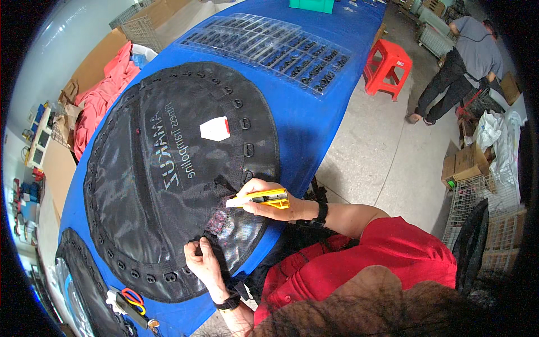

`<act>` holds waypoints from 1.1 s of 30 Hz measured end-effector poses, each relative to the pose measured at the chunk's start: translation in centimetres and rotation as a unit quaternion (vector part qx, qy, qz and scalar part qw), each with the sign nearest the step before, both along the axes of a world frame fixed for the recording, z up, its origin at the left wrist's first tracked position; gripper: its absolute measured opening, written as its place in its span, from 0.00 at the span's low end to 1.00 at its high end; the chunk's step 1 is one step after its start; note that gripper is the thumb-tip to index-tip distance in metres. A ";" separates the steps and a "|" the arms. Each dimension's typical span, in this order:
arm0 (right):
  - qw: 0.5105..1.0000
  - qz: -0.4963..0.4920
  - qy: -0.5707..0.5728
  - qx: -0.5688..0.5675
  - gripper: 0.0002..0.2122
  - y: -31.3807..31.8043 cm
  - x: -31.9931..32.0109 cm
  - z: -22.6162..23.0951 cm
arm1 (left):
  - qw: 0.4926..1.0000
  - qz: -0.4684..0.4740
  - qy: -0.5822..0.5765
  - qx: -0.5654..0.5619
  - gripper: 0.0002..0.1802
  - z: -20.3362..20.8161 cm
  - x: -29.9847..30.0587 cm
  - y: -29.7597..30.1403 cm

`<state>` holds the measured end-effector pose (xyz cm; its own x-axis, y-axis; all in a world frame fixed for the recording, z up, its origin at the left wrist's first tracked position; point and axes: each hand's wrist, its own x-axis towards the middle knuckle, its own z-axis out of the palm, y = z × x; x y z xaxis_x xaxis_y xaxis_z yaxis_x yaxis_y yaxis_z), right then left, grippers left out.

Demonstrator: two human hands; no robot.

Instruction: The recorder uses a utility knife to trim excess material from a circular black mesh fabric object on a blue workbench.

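A large round black trampoline mat (120, 185) lies on the blue-covered table, with black rings along its edge and pale lettering across it. My right hand (268, 203) is closed round a yellow utility knife (263, 197), its tip over the near right part of the mat. Just below the tip is a small patch of reddish threads (217, 221). With fingers closed, my left hand (204, 265) pinches a fold of the mat's black fabric near that patch. A white label (214, 130) with a red corner sits farther up the mat.
Clear compartment trays (275, 48) of black parts lie at the table's far end, near a green bin (311, 5). Scissors (133, 300) and another black mat (84, 281) lie at the near left. A red stool (387, 70) and a bending person (471, 56) are to the right.
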<state>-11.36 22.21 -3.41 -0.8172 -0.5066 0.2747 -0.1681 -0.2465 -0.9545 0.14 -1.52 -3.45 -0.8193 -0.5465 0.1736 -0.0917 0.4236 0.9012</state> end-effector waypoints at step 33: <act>0.999 0.006 -0.047 0.013 0.09 0.2 0.0 0.6 | 0.992 -0.073 0.098 0.029 0.08 11.3 1.7 4.1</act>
<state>-11.39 22.36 -2.83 -0.8326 -0.5224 0.1842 -0.0749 -0.2234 -0.9718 1.88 2.62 7.82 -0.8441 -0.4380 0.3093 0.1464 0.3666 0.9188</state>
